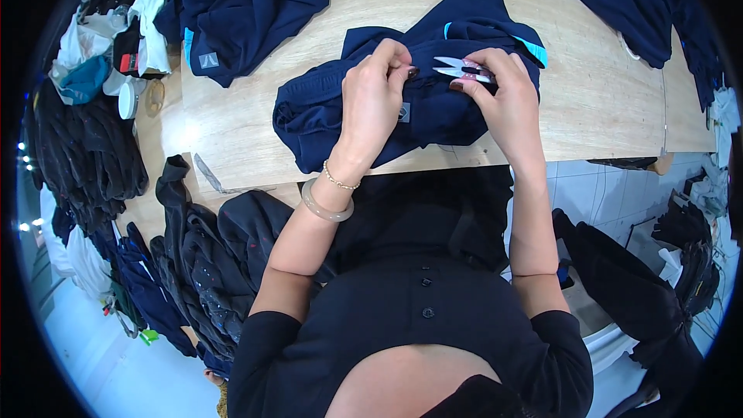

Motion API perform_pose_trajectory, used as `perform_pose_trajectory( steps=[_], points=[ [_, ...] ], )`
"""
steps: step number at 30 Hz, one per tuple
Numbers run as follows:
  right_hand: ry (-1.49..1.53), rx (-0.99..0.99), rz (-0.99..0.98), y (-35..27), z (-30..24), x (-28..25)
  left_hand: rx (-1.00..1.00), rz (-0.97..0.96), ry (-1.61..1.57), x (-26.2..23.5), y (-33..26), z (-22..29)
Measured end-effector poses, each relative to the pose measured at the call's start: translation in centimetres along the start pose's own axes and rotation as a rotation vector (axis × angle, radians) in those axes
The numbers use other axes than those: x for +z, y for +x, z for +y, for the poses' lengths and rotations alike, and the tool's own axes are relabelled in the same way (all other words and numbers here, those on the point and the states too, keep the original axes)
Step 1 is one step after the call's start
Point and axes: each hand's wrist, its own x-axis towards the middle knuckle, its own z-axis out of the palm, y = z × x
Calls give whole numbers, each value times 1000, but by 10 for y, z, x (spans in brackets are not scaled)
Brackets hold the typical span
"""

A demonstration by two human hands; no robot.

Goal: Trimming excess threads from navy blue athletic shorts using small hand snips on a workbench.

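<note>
A navy garment (464,112) with light-blue trim lies bunched on the table in front of me. A small grey square patch shows on it beside my left wrist. My left hand (375,81) is closed in a pinch just above the cloth; what sits between its fingertips is too small to make out. My right hand (507,89) grips a pair of thread snips (450,68) with pale blades and pinkish handles. Their blades stand parted and point left toward my left fingertips, a short gap away.
Another navy garment (248,11) lies at the far left of the wooden table (596,108), with more navy clothes (619,0) at the far right. Dark garments (205,240) hang over the near left edge. A white jar (128,101) stands among clutter on the left.
</note>
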Motion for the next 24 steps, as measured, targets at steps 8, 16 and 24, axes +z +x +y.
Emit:
perform_pose_trajectory(
  steps=[8, 16, 24],
  points=[
    [-109, -97, 12, 4, 0, 12, -20, 38, -102, 2, 5, 5],
    [-150, -154, 30, 6, -2, 18, -35, 21, -106, 1, 6, 4],
    [-133, -185, 74, 5, 0, 25, -57, 20, -156, 2, 5, 6]
  ],
)
